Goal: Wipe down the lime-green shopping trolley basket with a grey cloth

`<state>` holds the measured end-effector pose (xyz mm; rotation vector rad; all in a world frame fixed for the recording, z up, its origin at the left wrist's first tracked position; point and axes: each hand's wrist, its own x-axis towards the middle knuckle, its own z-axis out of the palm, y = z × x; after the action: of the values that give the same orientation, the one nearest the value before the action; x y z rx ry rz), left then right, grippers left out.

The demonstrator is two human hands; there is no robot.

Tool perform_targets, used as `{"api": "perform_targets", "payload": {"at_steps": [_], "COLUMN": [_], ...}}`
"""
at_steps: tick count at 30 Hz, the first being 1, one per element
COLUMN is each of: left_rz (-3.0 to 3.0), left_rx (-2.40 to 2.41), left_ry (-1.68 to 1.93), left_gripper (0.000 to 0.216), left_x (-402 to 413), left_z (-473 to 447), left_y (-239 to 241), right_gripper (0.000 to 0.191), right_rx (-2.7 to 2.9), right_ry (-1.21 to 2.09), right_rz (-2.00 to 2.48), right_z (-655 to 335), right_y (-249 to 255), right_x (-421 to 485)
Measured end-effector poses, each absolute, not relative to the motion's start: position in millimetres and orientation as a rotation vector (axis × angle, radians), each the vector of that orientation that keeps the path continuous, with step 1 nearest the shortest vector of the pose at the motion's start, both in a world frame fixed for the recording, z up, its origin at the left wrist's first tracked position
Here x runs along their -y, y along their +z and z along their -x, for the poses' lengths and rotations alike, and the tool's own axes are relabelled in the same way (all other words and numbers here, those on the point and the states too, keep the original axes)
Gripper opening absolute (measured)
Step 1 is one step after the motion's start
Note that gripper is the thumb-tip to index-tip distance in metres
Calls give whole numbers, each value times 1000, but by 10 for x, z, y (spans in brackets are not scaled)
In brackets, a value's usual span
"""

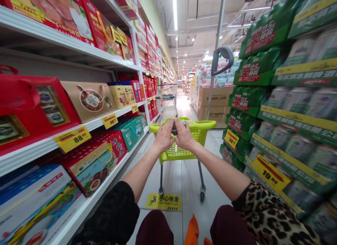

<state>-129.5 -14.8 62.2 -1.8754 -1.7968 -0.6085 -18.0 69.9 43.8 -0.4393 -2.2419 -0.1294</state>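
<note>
Both hands meet at the middle of a lime-green shopping cart's (207,125) near side. My left hand (165,134) is closed over the left of centre, and my right hand (183,133) over the right of centre, with the fingers pointing forward. Between them shows a small dark part of the handle (174,128); my fingers hide the rest. The cart's slatted plastic basket stands on grey legs with black casters. Little can be seen inside it.
White shelves (126,113) of boxed goods with yellow price tags run along the left. Stacked beer packs (286,132) line the right. Ahead are a wire cart (167,104), wipes cartons (213,108) and a pole (214,76) with a grey handle. A yellow caution sticker (163,201) lies on the floor.
</note>
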Motion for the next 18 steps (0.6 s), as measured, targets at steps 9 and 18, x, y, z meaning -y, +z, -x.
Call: {"api": "perform_targets", "payload": {"at_steps": [9,18], "left_rz": [1641,1590], "left_rx": [1770,1817], "left_ry": [-688,-587], "left_gripper": [33,38], "left_x": [-37,-167], "left_z": [1017,1046], "left_y": [749,585], "right_gripper": [63,54], "right_rx": [2119,2125], "right_ry": [-250,-337], "right_rz": [687,870], "right_z": [-87,-233], "right_y": [369,261], "right_x": [-778,-996]}}
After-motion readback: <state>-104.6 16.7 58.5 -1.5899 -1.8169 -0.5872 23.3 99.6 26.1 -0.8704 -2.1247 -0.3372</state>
